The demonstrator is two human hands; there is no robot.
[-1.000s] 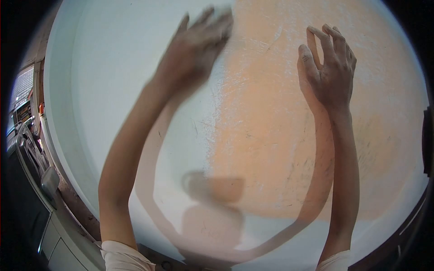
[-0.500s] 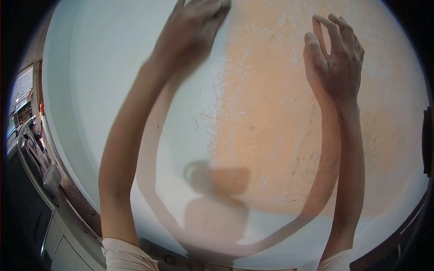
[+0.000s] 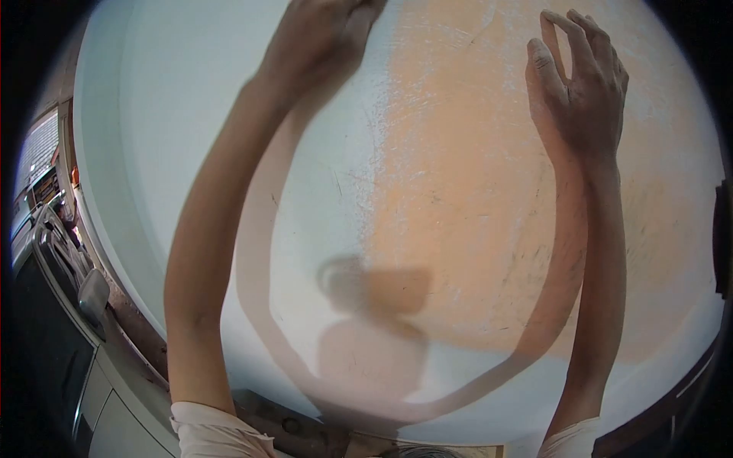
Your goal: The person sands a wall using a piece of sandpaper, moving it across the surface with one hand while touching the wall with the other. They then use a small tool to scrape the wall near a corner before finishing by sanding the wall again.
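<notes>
A large pale panel (image 3: pixel 206 91) with an orange patch (image 3: pixel 473 191) fills most of the view. My left hand (image 3: pixel 328 38) is at the top, over the pale part beside the patch's left edge; its fingers are bent and partly cut off by the frame, and what they hold, if anything, is hidden. At the upper right, my right hand (image 3: pixel 584 80) is over the orange patch, fingers apart and slightly curved, with nothing in it. Whether its fingertips touch the surface cannot be told. White scratches and dark marks run across the patch.
A vehicle with a side mirror (image 3: pixel 93 294) stands at the left, beyond the panel's edge. Shadows of my head and arms fall on the panel. Dark ground and a framed object (image 3: pixel 427 450) show at the bottom. A dark object (image 3: pixel 720 237) is at the right edge.
My left hand has moved slightly up and further out of the frame. My right hand has shifted a little up and to the right. The view of the panel has shifted slightly.
</notes>
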